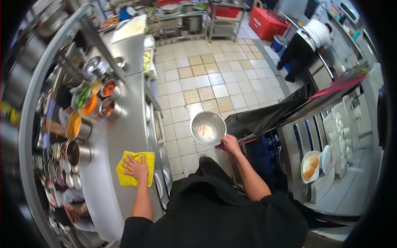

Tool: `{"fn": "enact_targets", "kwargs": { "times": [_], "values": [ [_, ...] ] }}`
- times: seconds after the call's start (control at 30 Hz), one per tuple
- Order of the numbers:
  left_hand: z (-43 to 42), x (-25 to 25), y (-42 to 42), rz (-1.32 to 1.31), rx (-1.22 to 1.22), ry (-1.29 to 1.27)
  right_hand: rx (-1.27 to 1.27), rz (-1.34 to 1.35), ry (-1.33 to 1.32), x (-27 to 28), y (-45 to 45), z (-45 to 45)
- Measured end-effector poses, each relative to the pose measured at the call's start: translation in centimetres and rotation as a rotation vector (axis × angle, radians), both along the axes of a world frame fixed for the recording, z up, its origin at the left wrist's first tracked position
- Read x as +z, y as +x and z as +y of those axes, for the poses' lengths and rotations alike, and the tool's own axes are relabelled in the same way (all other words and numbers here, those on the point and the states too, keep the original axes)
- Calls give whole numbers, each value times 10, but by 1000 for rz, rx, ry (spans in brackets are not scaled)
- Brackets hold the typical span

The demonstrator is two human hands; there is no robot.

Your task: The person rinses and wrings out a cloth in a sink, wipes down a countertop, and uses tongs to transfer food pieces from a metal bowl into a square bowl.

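My left hand (135, 167) lies flat with spread fingers on a yellow cloth (125, 179), which rests on the steel counter (130, 130). In my right hand (229, 144) is a metal mixing bowl (211, 118), gripped by its rim and held out over the tiled floor. A small pale mass with reddish bits (205, 132) sits at the bottom of the bowl; its kind I cannot make out.
Along the counter's left stand metal pots, one with orange sauce (74, 126), and a bowl of chopped greens (82, 96). A white cutting board (130, 29) lies farther back. Bread rolls (311, 167) fill a dish at right. Another person (310, 39) bends at the far right.
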State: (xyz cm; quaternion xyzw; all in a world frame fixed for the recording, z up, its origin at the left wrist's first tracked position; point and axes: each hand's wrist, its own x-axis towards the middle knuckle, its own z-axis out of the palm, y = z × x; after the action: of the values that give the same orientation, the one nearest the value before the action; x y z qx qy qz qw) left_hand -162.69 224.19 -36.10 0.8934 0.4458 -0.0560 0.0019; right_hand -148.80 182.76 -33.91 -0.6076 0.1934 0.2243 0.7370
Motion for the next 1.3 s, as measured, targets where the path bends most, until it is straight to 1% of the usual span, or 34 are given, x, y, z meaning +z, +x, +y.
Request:
{"fn": "enact_targets", "kwargs": {
  "times": [0.03, 0.07, 0.13, 0.2, 0.27, 0.3, 0.37, 0.43, 0.47, 0.5, 0.57, 0.6, 0.63, 0.67, 0.73, 0.77, 0.8, 0.83, 0.9, 0.97, 1.03, 1.07, 1.13, 1.17, 1.2, 1.27, 1.3],
  "values": [
    [9, -7, 14, 2, 6, 12, -30, -84, 22, -1, 30, 5],
    [13, -13, 21, 11, 17, 23, 9, -63, -58, 6, 64, 9],
    [5, 2, 31, 34, 52, -5, -39, -68, -21, 12, 124, 16],
    [13, -7, 32, 10, 36, 10, -35, -100, 25, 3, 188, 23],
    [17, -24, 14, -23, 39, 5, -46, -41, 60, -18, 252, 29],
    [17, -24, 20, -46, 59, -17, -31, -13, 54, -19, 281, 33],
    [-8, 18, 63, -101, 103, -110, -46, 44, 76, -12, 338, 50],
    [-25, 50, 104, -180, 24, -245, -94, 97, 105, -5, 389, 67],
    [-30, 52, 129, -225, -16, -319, -85, 125, 161, -4, 418, 74],
    [-28, 29, 142, -404, -140, -285, -71, 129, 206, -8, 445, 82],
    [-24, -15, 179, -563, -243, -425, -44, 154, 288, -30, 500, 93],
    [-17, -30, 209, -645, -300, -487, -13, 185, 315, -45, 529, 96],
    [-13, -39, 246, -730, -481, -287, -32, 208, 295, -56, 553, 99],
    [-7, -41, 288, -670, -368, -424, -56, 237, 276, -67, 575, 101],
    [8, -41, 352, -512, -123, -694, -201, 283, 260, -94, 613, 99],
    [29, -108, 373, -691, -195, -625, -246, 314, 178, -107, 632, 96],
    [36, -92, 411, -654, -139, -713, -295, 340, 122, -118, 649, 91],
    [43, -54, 466, -613, -78, -798, -361, 353, 85, -114, 664, 88],
    [63, -49, 551, -606, 35, -853, -434, 344, 73, -117, 705, 85],
    [82, -51, 627, -642, -234, -640, -442, 350, 66, -107, 753, 82],
    [90, -8, 702, -343, -204, -570, -423, 335, 96, -109, 801, 82],
    [96, -7, 731, -465, -285, -566, -417, 318, 100, -110, 829, 85],
    [99, -21, 783, -713, -434, -558, -408, 280, 112, -114, 890, 97],
    [96, -35, 802, -751, -383, -544, -398, 270, 101, -111, 925, 111],
    [98, -50, 815, -663, -284, -674, -379, 258, 91, -109, 962, 126],
    [113, -93, 824, -495, -79, -927, -351, 265, 79, -125, 1047, 152],
    [118, -137, 813, -382, -47, -863, -322, 257, 77, -133, 1091, 166]
  ]
}}
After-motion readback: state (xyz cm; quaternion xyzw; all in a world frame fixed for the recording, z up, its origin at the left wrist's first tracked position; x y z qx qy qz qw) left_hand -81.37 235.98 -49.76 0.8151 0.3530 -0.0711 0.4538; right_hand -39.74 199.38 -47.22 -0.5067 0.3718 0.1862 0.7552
